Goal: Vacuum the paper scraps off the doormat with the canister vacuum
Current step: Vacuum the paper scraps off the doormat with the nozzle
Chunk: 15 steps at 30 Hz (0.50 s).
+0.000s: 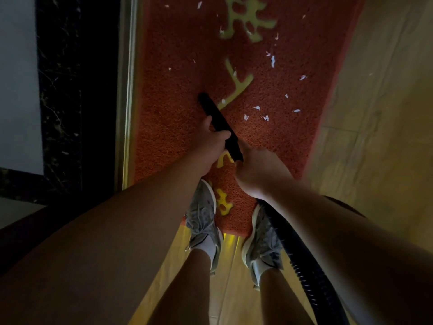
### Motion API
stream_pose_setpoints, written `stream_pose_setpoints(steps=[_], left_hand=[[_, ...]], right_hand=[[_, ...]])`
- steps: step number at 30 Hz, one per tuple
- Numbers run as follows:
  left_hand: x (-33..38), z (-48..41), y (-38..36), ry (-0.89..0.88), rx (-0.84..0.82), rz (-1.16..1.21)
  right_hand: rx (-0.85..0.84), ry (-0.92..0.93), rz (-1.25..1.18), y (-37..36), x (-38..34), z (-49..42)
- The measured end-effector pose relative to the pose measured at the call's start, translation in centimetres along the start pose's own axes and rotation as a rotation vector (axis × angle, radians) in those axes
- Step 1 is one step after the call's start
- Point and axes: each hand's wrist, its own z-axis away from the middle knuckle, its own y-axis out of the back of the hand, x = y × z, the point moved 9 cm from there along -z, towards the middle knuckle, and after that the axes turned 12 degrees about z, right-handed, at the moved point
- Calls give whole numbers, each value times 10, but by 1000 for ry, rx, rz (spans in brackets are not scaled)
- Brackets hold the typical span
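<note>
Many paper scraps (272, 61) are scattered over the red doormat (175, 90). Most lie ahead and to the right of the black wand (220, 120), whose tip (203, 96) appears to rest on the pile, left of the nearest cluster. The wand is gripped by both hands. The left hand (214, 140) is curled round its middle with the thumb laid over the top. The right hand (257, 174) is wrapped round the rear end, where the ribbed hose (304, 266) joins, and its fingertips are hidden underneath. The canister is not in view.

For this step, the tip is best kept flat against the coarse pile and swept slowly rightward across the nearest scraps, then up the mat in overlapping passes. Light scraps may be scattered or snagged in the loops if the tip is lifted or hurried. The hose, which trails past the right shoe (262, 242), should be kept clear of the feet.

The mat is laid beside a metal threshold strip (126, 90) and a dark marble door frame (61, 90), with pale floor tiles (375, 113) to the right. The light is dim.
</note>
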Motion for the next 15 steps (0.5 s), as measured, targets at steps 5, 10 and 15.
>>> stream_pose_setpoints(steps=[5, 10, 15], left_hand=[[-7, 4, -13, -3, 3, -10], [-17, 5, -24, -12, -6, -38], [-29, 8, -30, -1, -6, -41]], right_hand=[[-2, -8, -22, -3, 14, 6], [26, -23, -21, -6, 28, 12], [34, -36, -31, -13, 38, 18]])
